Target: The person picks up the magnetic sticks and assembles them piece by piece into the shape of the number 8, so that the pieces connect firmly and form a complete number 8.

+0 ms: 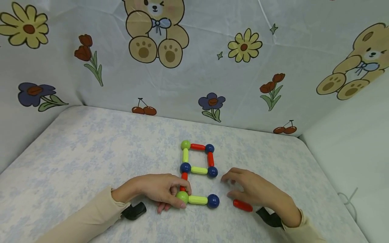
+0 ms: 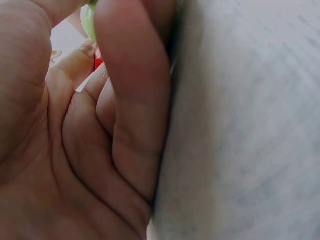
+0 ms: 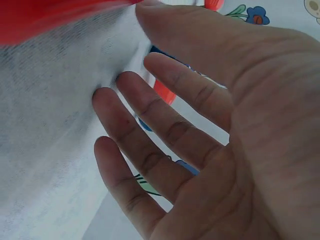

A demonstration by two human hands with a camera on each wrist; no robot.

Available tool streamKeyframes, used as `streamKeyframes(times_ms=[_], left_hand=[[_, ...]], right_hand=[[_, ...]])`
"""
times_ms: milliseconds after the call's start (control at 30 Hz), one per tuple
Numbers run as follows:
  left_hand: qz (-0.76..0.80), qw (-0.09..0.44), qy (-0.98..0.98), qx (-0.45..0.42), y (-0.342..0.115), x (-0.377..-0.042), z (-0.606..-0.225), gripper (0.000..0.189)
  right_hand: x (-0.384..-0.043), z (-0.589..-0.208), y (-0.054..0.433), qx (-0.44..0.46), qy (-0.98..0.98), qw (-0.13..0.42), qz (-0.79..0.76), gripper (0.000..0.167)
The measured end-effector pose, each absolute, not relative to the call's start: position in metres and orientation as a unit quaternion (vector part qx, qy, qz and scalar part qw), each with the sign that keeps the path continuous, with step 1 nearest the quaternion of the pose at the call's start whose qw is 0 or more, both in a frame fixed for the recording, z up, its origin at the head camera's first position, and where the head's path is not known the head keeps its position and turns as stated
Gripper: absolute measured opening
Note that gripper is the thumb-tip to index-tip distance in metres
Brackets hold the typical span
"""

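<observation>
On the table lies a flat figure of coloured rods and balls. At its lower left corner my left hand (image 1: 158, 186) pinches a light green ball (image 1: 182, 196) between thumb and forefinger. The forefinger partly covers the red rod (image 1: 184, 176) rising from that ball. A light green rod (image 1: 198, 200) runs right from it to a dark blue ball (image 1: 213, 201). My right hand (image 1: 256, 187) hovers with spread, relaxed fingers right of the figure, holding nothing. Below its thumb lies a loose red rod (image 1: 242, 205), which looms large at the top left of the right wrist view.
Above, red and light green rods form a square with blue balls (image 1: 209, 148) and another green ball (image 1: 185, 145) at its corners. Black straps (image 1: 134, 211) circle both wrists. Behind the pale patterned table (image 1: 115, 141) hangs a printed cloth (image 1: 194, 77) with bears and flowers.
</observation>
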State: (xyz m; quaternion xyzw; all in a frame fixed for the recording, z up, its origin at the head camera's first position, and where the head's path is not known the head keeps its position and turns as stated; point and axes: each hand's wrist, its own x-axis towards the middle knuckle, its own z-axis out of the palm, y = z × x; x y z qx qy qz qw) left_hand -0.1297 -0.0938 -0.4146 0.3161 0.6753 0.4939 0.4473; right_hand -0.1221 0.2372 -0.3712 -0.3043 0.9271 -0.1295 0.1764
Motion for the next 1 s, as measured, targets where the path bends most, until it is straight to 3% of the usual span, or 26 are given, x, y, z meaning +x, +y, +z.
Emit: streamKeyframes(times_ms=[1000], left_hand=[[0.487,0.447,0.678,0.321,-0.0946,-0.1307,-0.4171,0.02]], right_hand=[[-0.1214,-0.3699,0.2412,-0.287,0.924,0.21,-0.144,0.025]])
